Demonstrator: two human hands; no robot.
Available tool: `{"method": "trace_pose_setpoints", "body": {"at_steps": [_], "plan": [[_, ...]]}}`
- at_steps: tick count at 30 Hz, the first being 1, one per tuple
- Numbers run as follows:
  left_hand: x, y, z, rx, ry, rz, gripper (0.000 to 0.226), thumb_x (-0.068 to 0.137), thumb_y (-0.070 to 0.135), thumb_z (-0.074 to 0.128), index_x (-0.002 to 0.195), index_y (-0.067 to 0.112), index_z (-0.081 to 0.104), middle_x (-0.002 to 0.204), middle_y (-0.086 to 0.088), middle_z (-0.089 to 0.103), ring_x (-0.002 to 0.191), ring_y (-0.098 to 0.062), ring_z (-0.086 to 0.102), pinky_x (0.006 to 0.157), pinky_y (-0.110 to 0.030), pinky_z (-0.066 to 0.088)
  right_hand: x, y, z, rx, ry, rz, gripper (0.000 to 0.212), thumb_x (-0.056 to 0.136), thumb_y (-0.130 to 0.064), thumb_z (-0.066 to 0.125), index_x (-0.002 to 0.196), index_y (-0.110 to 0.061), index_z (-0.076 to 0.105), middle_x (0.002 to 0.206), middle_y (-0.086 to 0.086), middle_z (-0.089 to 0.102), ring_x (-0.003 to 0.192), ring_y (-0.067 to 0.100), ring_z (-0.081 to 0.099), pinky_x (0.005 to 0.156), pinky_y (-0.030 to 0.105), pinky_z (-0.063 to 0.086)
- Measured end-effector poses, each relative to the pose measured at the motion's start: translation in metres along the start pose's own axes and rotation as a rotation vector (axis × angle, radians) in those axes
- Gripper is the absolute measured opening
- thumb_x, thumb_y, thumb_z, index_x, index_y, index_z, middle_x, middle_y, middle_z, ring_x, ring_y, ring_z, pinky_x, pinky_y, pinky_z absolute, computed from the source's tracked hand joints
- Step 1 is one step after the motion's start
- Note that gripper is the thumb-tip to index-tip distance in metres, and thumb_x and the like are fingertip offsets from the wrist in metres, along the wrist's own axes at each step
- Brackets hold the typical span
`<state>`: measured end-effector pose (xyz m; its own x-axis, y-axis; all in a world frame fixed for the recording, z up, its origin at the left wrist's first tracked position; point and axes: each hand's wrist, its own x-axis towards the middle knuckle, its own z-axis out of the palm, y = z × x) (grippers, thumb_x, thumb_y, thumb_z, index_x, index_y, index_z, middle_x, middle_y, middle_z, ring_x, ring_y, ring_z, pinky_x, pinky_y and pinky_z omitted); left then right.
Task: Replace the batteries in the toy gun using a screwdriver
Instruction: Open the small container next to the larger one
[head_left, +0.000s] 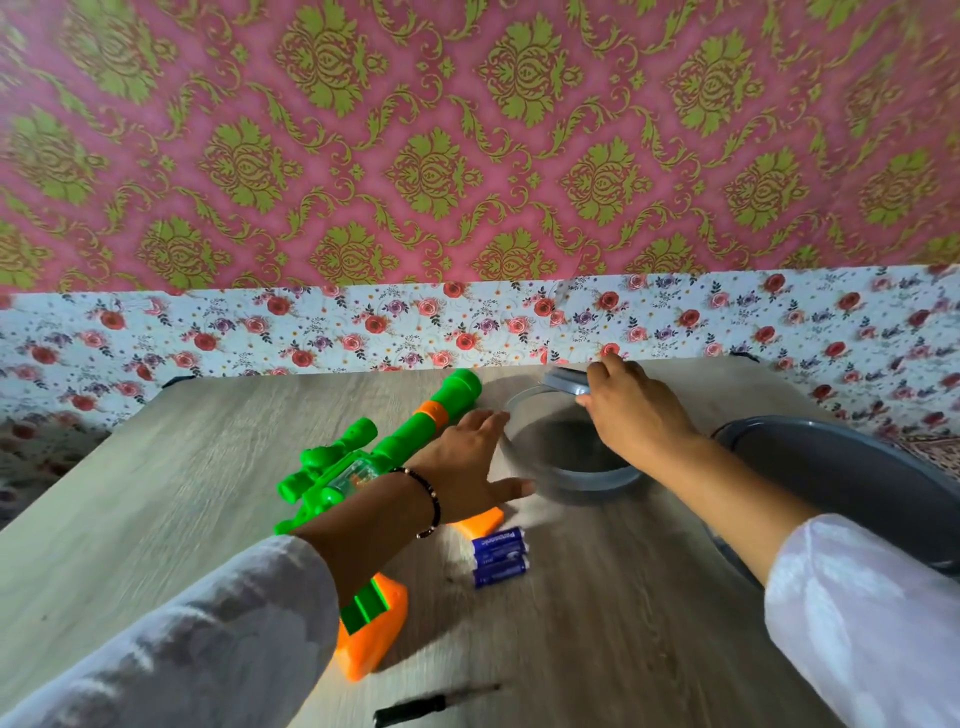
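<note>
Table (156, 499): wooden; bare room at near right.
Toy gun (363, 457): lying left of centre, unopened as far as visible.
Glass bowl (566, 447): blurred, near far edge.
Right hand (631, 410): fingers curled on bowl's rim.
Left hand (467, 467): fingers spread, over gun.
Batteries (498, 556): centre, uninstalled.
Screwdriver (431, 704): near edge, untouched.

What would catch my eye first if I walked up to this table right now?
The bright green and orange toy gun lying slantwise across the wooden table, partly under the person's left hand. Next, the blurred clear round bowl at the back, which the right hand grips at its far rim. Nearer, blue batteries sit by the gun, and a black screwdriver lies at the front edge.
</note>
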<state>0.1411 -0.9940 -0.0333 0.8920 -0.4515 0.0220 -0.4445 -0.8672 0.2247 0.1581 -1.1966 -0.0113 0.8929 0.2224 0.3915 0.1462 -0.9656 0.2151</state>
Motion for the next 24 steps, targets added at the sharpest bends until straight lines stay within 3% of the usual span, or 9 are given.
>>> {"method": "trace_pose_setpoints", "body": {"at_steps": [4,8,10,14,17,20,24], "plan": [[-0.006,-0.002,0.001,0.092,0.007,0.079,0.079,0.087,0.055,0.053,0.150,0.019,0.021,0.160,-0.004,0.014,0.144,-0.024,0.023,0.115,-0.040,0.028,0.008,-0.002,0.004,0.061,-0.052,0.042,0.034,0.096,-0.030,0.046,0.117,-0.004,0.050,0.116,0.012,0.051,0.101,0.028,0.054,0.076,0.043,0.052],[-0.013,0.003,-0.001,0.142,0.004,0.092,0.072,0.091,0.048,0.053,0.150,0.021,0.022,0.159,-0.003,0.015,0.143,-0.024,0.025,0.114,-0.040,0.031,0.009,-0.002,0.000,-0.005,-0.037,0.066,0.038,0.093,-0.038,0.049,0.118,-0.009,0.052,0.119,0.008,0.054,0.111,0.028,0.047,0.090,0.040,0.039],[-0.019,0.007,-0.007,0.146,0.038,0.133,0.064,0.093,0.039,0.054,0.148,0.020,0.028,0.158,-0.003,0.020,0.141,-0.024,0.029,0.113,-0.039,0.032,0.003,-0.004,-0.014,0.003,0.060,0.044,0.035,0.091,-0.037,0.052,0.113,-0.010,0.056,0.114,0.007,0.057,0.109,0.028,0.047,0.088,0.039,0.037],[-0.043,0.009,-0.016,0.024,0.130,0.227,0.039,0.094,0.022,0.055,0.133,0.020,0.053,0.135,-0.002,0.053,0.123,-0.021,0.051,0.101,-0.037,0.041,-0.040,-0.031,-0.040,0.332,0.339,-0.063,0.010,0.078,-0.021,0.068,0.074,-0.012,0.065,0.077,0.004,0.065,0.078,0.026,0.056,0.068,0.034,0.044],[-0.062,0.007,-0.009,0.084,0.067,0.200,0.030,0.094,0.023,0.054,0.123,0.025,0.061,0.120,0.000,0.060,0.115,-0.020,0.054,0.091,-0.039,0.048,-0.081,-0.058,-0.039,0.541,0.228,-0.117,0.012,0.074,-0.023,0.064,0.063,-0.018,0.064,0.063,-0.004,0.059,0.066,0.017,0.054,0.058,0.025,0.042],[-0.071,0.006,0.001,0.158,0.091,0.167,0.026,0.095,0.026,0.051,0.118,0.030,0.063,0.114,0.002,0.060,0.113,-0.019,0.050,0.090,-0.037,0.046,-0.100,-0.069,-0.022,0.532,0.034,-0.220,0.012,0.071,-0.030,0.064,0.065,-0.020,0.067,0.063,-0.005,0.056,0.065,0.018,0.052,0.053,0.031,0.045],[-0.074,0.008,0.008,0.190,0.198,0.129,0.025,0.094,0.025,0.046,0.109,0.025,0.067,0.104,0.001,0.062,0.110,-0.021,0.050,0.088,-0.033,0.045,-0.098,-0.067,-0.012,0.504,-0.027,-0.258,0.026,0.068,-0.043,0.061,0.073,-0.019,0.069,0.071,-0.003,0.057,0.071,0.020,0.054,0.055,0.030,0.043]]}}
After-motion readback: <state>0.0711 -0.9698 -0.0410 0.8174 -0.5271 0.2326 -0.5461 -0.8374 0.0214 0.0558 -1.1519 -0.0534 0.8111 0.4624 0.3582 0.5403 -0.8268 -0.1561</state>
